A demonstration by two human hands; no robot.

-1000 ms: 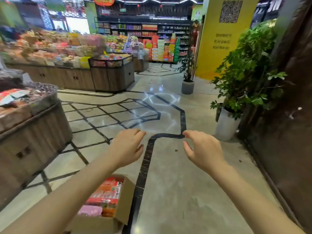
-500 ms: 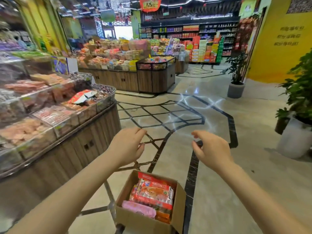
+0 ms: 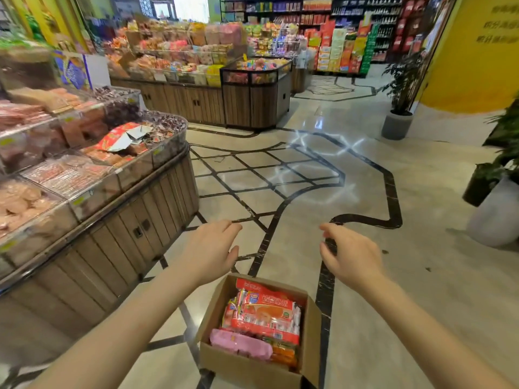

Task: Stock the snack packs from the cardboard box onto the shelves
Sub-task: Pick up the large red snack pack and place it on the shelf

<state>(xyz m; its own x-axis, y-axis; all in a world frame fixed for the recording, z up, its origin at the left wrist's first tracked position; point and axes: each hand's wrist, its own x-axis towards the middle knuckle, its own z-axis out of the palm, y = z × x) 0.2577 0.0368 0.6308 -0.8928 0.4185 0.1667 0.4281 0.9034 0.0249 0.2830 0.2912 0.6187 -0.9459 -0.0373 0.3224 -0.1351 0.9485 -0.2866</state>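
Observation:
An open cardboard box (image 3: pixel 310 341) sits on the shop floor below my arms. A red and orange snack pack (image 3: pixel 266 311) lies on top inside it, with a pink pack (image 3: pixel 240 343) at the near end. My left hand (image 3: pixel 210 252) hovers above the box's far left corner, fingers loosely stretched and holding nothing. My right hand (image 3: pixel 351 255) is held out to the right of the box, fingers relaxed and empty. A tiered display shelf (image 3: pixel 92 197) with clear bins of snacks stands to the left.
The shelf's wooden cabinet base (image 3: pixel 118 245) runs along the left. Another snack island (image 3: pixel 252 102) stands further back. Potted plants (image 3: pixel 400 108) and a white planter (image 3: pixel 494 214) line the right side, beside a yellow wall (image 3: pixel 471 66).
The view has swung left, bringing the display shelf and the whole box into sight. Both hands stay out in front, empty, in much the same pose.

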